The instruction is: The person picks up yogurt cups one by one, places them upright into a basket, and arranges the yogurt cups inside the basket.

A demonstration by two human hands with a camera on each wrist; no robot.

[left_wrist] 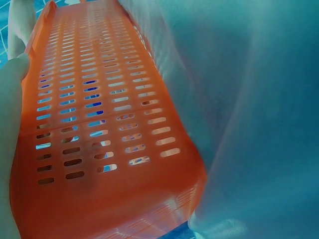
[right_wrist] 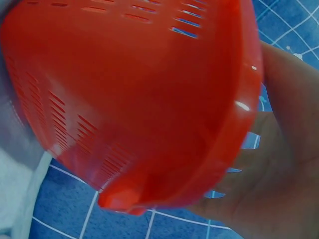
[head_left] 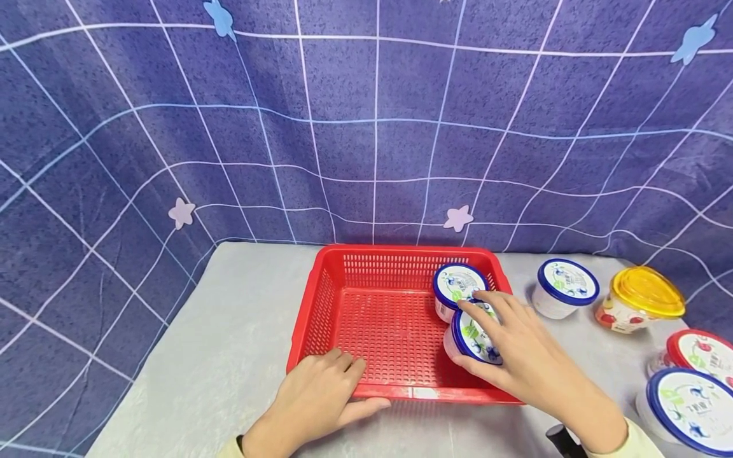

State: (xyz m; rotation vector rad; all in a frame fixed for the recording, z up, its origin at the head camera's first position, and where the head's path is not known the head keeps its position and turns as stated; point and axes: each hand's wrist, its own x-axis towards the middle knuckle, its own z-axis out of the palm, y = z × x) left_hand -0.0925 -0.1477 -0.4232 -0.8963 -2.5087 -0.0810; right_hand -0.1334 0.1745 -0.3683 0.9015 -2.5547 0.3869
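A red perforated plastic basket [head_left: 312, 299] stands on the grey table. My left hand [head_left: 315, 394] grips its front rim near the left corner, fingers over the edge and thumb outside. Within the right side of the basket, my right hand [head_left: 527, 350] holds a tilted tub with a blue lid [head_left: 475, 334]. Just behind it sits another blue-lidded tub [head_left: 455, 283], upright in the back right corner. The left wrist view shows the basket's outer wall [left_wrist: 99, 194]. In the right wrist view the basket corner [right_wrist: 139, 99] hides the held tub, and part of my right hand [right_wrist: 294, 149] shows beyond the rim.
On the table right of the basket stand a blue-lidded tub [head_left: 564, 289], a yellow-lidded tub [head_left: 644, 296], a red-lidded tub [head_left: 701, 350] and another blue-lidded tub [head_left: 693, 410]. A purple-blue gridded curtain [head_left: 343, 146] hangs behind. Bare grey table [head_left: 189, 356] lies to the left.
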